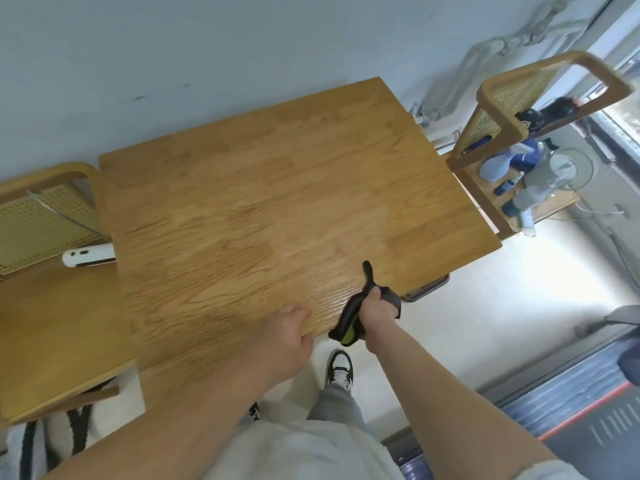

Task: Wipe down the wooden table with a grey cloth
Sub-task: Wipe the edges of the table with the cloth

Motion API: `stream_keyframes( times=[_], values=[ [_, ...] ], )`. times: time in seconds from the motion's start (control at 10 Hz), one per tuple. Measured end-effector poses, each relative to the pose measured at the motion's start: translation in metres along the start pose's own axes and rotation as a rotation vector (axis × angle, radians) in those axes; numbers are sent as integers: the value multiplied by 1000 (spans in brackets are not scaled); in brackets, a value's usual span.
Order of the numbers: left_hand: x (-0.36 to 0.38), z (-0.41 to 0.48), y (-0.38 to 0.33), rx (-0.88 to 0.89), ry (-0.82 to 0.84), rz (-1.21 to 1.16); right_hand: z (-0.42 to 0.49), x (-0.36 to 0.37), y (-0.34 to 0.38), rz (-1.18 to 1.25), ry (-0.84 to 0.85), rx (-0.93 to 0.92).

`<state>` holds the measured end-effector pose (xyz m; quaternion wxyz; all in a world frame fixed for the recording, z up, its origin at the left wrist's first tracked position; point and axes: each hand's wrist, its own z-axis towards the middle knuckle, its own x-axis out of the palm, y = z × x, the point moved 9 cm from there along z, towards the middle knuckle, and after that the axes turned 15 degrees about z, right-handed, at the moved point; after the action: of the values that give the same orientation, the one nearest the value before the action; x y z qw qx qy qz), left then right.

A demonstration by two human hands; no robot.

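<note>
With right hand [375,311], grips bunched grey cloth [350,318] at near edge of table [263,188], one end poking up over the wood, yellow-green patch showing below the fist. With left hand [291,336], holds same edge just beside, thumb on top, fingers curled under. Faces table flanked by chairs: white gadget [88,258] on left seat [52,323], bottles [498,168] and fan [561,168] at right chair [498,98].

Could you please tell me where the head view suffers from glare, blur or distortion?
Head view: daylight from the right washes out the floor; a soft sheen lies on the table near the cloth in the right hand; the wide-angle lens bends the right chair; everything slightly soft.
</note>
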<state>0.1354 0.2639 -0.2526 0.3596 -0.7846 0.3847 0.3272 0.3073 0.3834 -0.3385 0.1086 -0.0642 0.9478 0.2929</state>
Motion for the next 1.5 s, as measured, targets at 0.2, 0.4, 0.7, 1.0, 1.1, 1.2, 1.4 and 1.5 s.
stream_keyframes(
  times=[0.2, 0.4, 0.7, 1.0, 1.1, 1.2, 1.4, 1.5],
  values=[
    [-1, 14, -27, -49, -17, -10, 30, -25, 11, 61, -51, -59],
    [2, -3, -4, -95, -65, -69, -2, -2, -12, 88, -87, -38],
    [10, -58, 108, -78, -104, -80, -93, 89, -103, 162, -78, 5],
    [20, -150, 255, -216, -100, -139, -197, 209, -225, 176, -24, 153],
    [36, -169, 284, -312, 3, -181, -225, 228, -237, 190, -10, 216],
    [55, -182, 294, -403, 163, -425, -248, 245, -262, 101, 57, 380],
    [75, -192, 301, -277, 357, -590, -268, 260, -255, 85, 404, 692],
    [45, -189, 306, -280, 216, -516, -279, 272, -214, -337, 633, 525]
  ],
)
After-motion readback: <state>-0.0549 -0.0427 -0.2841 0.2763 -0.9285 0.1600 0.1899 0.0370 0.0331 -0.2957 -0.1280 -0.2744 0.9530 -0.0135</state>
